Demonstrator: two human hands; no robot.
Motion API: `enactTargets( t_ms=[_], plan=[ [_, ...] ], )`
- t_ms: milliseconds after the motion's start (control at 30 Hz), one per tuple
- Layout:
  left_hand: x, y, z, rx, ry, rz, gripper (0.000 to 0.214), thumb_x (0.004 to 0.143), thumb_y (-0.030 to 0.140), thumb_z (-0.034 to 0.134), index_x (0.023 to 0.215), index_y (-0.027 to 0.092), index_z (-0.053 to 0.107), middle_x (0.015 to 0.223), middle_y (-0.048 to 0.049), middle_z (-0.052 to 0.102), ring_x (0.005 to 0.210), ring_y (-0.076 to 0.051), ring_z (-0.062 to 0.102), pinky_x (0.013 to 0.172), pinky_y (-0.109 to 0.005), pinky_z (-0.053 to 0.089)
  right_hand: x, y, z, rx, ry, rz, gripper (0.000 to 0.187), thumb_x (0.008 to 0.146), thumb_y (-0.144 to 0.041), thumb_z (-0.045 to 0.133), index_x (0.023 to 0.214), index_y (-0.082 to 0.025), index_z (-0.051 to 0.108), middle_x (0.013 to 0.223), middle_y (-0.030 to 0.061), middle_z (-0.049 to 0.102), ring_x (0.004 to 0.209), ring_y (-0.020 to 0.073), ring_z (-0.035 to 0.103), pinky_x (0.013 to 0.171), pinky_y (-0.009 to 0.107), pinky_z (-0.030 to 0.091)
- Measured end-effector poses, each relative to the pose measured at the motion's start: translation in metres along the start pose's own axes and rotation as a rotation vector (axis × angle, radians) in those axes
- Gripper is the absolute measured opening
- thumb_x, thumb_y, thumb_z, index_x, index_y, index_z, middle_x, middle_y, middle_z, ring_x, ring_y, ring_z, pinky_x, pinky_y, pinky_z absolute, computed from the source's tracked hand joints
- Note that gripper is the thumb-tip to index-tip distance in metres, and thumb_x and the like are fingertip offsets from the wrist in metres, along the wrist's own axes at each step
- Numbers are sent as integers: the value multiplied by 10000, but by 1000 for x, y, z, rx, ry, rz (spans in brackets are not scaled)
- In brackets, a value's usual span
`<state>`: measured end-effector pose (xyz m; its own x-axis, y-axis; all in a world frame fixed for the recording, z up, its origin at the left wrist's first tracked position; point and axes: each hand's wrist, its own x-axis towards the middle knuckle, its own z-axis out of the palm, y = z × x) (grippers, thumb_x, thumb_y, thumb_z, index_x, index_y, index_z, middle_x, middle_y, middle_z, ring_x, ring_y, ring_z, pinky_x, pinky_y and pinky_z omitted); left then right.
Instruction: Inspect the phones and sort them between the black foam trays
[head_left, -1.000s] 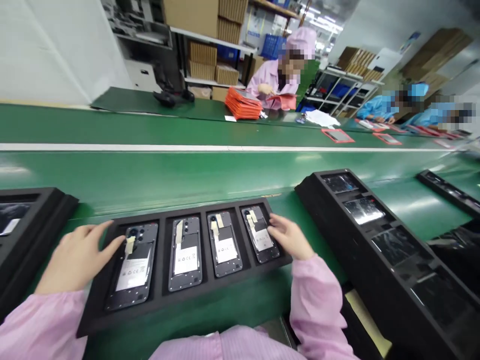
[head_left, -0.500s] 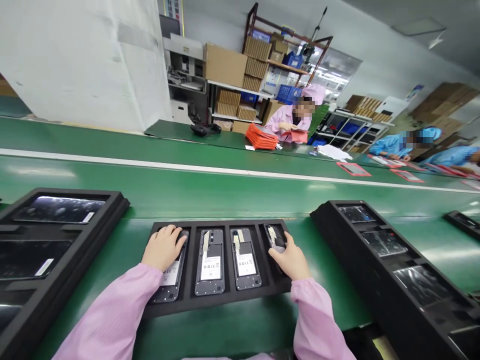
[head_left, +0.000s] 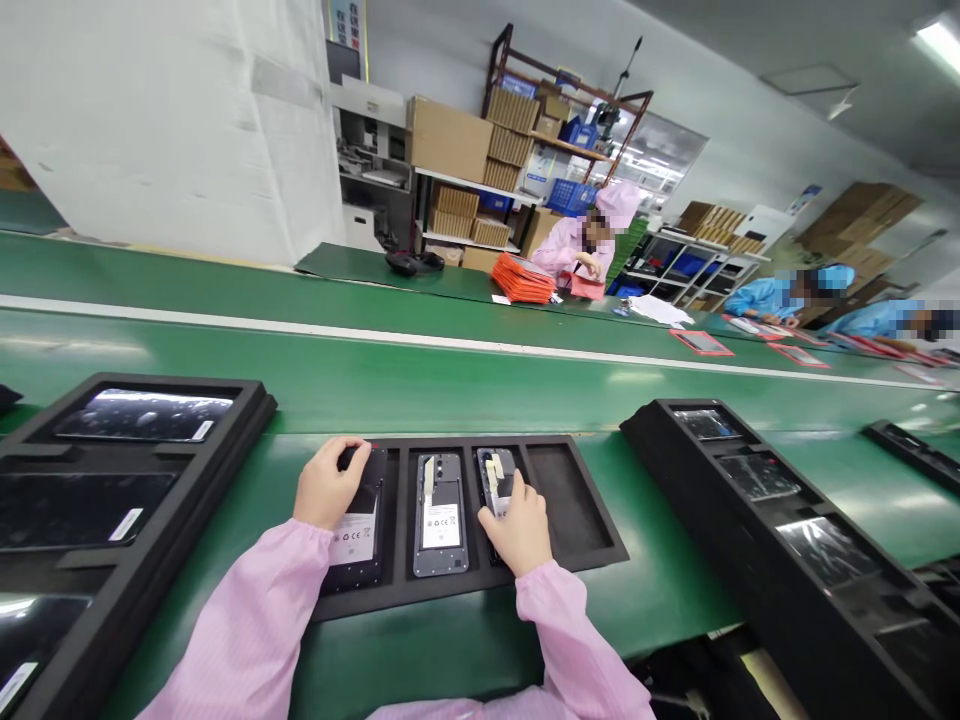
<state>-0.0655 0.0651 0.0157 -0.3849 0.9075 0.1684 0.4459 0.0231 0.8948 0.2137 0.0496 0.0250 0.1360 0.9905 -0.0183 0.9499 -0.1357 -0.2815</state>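
A black foam tray [head_left: 450, 596] with four slots lies on the green bench in front of me. My left hand [head_left: 326, 487] curls over the top of the phone body [head_left: 352, 542] in the leftmost slot, gripping its upper end. The second slot holds a phone body [head_left: 441, 514] lying back-open with a white label. My right hand [head_left: 519, 522] is closed on a phone body [head_left: 496, 468] over the third slot. The rightmost slot [head_left: 568, 497] is empty.
A black tray of glossy screens [head_left: 112, 470] sits at my left, and a long black tray [head_left: 787, 530] at my right. Beyond is the green conveyor belt [head_left: 450, 370]. A person in pink [head_left: 581, 245] works across it beside an orange stack [head_left: 523, 278].
My right hand took the phone body out of the rightmost slot and moved left to the third slot. My left hand closed round the top of the leftmost phone. The head has risen.
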Motion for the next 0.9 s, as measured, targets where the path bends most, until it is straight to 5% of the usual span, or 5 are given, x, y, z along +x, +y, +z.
enactTargets(
  t_ms=[167,400,667,767,900],
  plan=[
    [3,0,0,-388,-36,-219,459,789,536,459,1039,172,584,1002,-92,674,945,-267,649,784,-354,521,6,-9,-9,-39,-98,28,859,791,-304,593,1512,-14,226,1229,242,544,1180,377,502,951,432,412],
    [5,-2,-11,-1132,-554,-624,454,856,420,540,1221,155,589,936,-104,723,775,-253,704,638,-325,542,25,-11,-14,87,-224,125,1020,750,-421,606,1539,-55,74,1285,255,506,1150,355,579,964,433,419],
    [-1,-7,-11,-1323,-801,-532,862,722,501,736,1451,226,367,1211,-127,671,1049,-355,672,928,-476,511,32,-25,-34,64,-131,75,1181,715,-476,695,1544,-121,-68,1280,246,485,1100,349,621,926,415,444],
    [-1,-10,-12,-1357,-774,-505,889,740,485,731,1480,231,309,1233,-139,663,1085,-366,659,963,-500,491,19,-49,-42,128,-167,-30,1115,732,-417,657,1549,-130,-47,1270,216,502,1094,325,619,913,386,454],
    [0,-14,-13,-1444,-750,-477,919,746,513,717,1492,225,264,1251,-173,651,1124,-396,636,983,-559,461,-1,-85,-26,47,-235,-121,1098,713,-413,649,1552,-102,12,1194,216,518,1018,353,629,873,417,466]
  ],
)
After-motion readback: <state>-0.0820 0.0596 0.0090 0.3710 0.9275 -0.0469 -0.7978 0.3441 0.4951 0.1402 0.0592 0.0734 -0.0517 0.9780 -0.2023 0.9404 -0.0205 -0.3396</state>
